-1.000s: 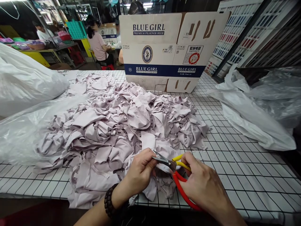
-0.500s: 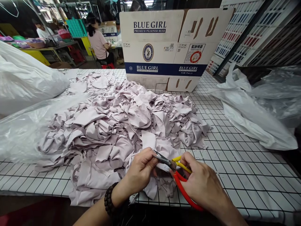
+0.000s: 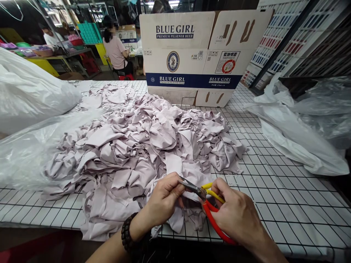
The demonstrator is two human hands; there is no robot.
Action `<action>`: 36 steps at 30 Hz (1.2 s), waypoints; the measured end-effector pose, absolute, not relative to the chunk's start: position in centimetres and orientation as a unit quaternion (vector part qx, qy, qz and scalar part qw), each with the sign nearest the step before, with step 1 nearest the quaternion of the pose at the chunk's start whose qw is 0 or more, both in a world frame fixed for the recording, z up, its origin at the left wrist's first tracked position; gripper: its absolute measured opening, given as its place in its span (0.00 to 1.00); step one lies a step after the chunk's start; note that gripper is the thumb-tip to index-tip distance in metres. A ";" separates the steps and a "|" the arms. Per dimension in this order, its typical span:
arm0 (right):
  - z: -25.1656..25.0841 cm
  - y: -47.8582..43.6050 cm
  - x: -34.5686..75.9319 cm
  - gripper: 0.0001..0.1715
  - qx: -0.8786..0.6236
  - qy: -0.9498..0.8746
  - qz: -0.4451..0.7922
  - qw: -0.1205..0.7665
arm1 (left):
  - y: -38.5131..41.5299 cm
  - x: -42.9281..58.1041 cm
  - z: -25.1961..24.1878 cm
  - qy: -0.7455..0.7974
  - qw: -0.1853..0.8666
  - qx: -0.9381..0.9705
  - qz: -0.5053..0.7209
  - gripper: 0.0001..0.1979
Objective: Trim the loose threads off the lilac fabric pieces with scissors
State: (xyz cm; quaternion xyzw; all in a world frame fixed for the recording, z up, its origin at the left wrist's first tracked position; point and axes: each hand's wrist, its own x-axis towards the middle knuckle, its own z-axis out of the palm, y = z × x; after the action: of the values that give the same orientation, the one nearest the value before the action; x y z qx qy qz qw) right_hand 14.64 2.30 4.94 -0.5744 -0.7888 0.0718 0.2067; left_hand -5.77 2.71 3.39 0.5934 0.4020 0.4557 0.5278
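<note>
Near the table's front edge, my left hand [image 3: 164, 197] is closed, thumb and fingers pinching a pale mauve fabric piece [image 3: 176, 221] that hangs below it. My right hand [image 3: 238, 212] is wrapped around scissors [image 3: 201, 192] with one yellow and one red handle. Their blades point left, and the tips reach the pinching fingers of my left hand; the exact spot where they meet the cloth is hidden. Just beyond both hands lies a big heap of the same pale mauve fabric pieces [image 3: 142, 135], crumpled together.
A white and blue beer carton [image 3: 175, 80] stands behind the heap on the grid-patterned tabletop [image 3: 287, 208]. Plastic bags lie at left [image 3: 33, 91] and right [image 3: 296, 135]. A person [image 3: 116, 53] sits with their back turned in the background; another sits farther left.
My right hand and the scissors have shifted very slightly to the right. My left hand keeps its pinch in almost the same place, and the heap is unchanged.
</note>
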 end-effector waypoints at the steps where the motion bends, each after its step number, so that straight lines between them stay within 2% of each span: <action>1: 5.0 2.3 14.6 0.17 -0.572 -0.788 0.074 0.214 | 2.7 -5.8 3.4 0.399 0.538 0.586 0.456 0.15; 17: 4.2 2.6 14.5 0.20 -0.555 -0.791 0.099 0.238 | 2.8 -5.8 3.3 0.395 0.595 0.537 0.449 0.20; 20: 4.1 2.7 14.6 0.21 -0.576 -0.765 0.146 0.248 | 2.7 -5.8 3.7 0.405 0.591 0.539 0.442 0.21; 24: 3.8 3.6 17.5 0.23 -0.658 -0.638 0.255 0.309 | 2.8 -5.8 3.9 0.404 0.593 0.540 0.440 0.22; 26: 3.2 4.2 20.6 0.26 -0.737 -0.582 0.211 0.273 | 2.8 -5.8 3.8 0.402 0.598 0.533 0.443 0.21; 29: 1.2 4.5 26.1 0.25 -0.831 -0.527 0.146 0.104 | 2.7 -6.0 3.3 0.404 0.602 0.527 0.444 0.20; 32: -1.0 4.1 30.7 0.20 -0.847 -0.510 0.113 0.098 | 2.2 -6.6 3.3 0.434 0.547 0.573 0.429 0.17; 36: -1.8 3.5 32.5 0.18 -0.827 -0.538 0.125 0.103 | 0.6 -7.9 3.8 0.517 0.443 0.619 0.392 0.17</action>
State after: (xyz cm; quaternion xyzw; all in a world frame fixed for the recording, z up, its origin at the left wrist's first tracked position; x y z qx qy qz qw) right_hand 32.49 3.55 -1.80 -0.8275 -0.5377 0.1248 0.1030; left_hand -7.94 0.59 3.76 0.6188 0.5166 0.3923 0.4431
